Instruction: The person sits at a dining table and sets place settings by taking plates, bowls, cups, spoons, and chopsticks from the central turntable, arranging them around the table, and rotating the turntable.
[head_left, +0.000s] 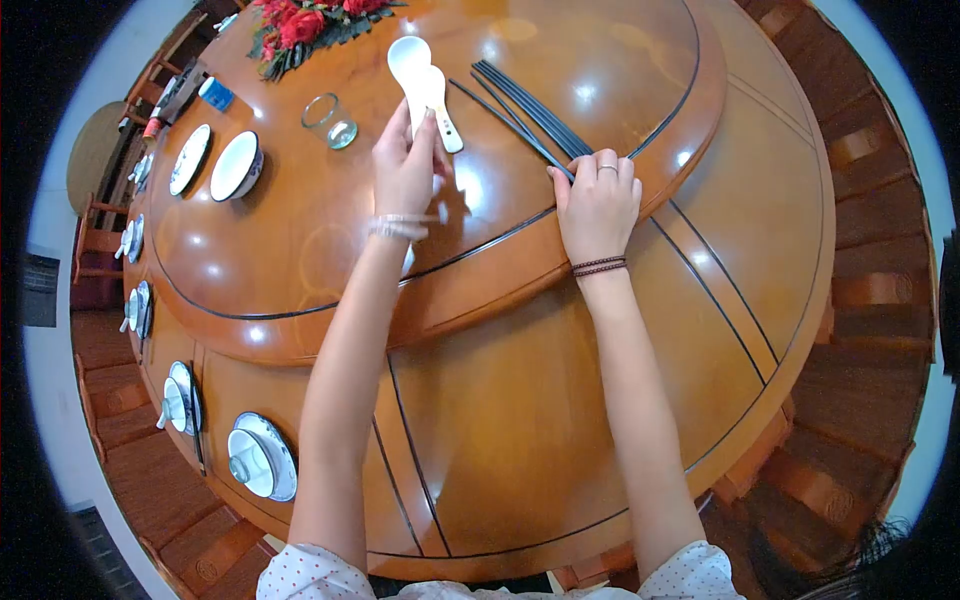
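Note:
My left hand is closed on a white soup spoon, its bowl pointing away from me. Another white spoon is right beside the fingers, partly overlapped by the first one; whether the hand touches it too I cannot tell. At the turntable's near edge, my right hand has its fingers closed round the near ends of dark chopsticks. Several chopsticks fan out from it across the turntable. Small white shapes show behind my left wrist, mostly hidden.
A glass cup, a white bowl, a plate and a blue cup stand on the turntable, with red flowers at the far side. Place settings, one with a bowl, line the table's left rim. Wooden chairs surround the table.

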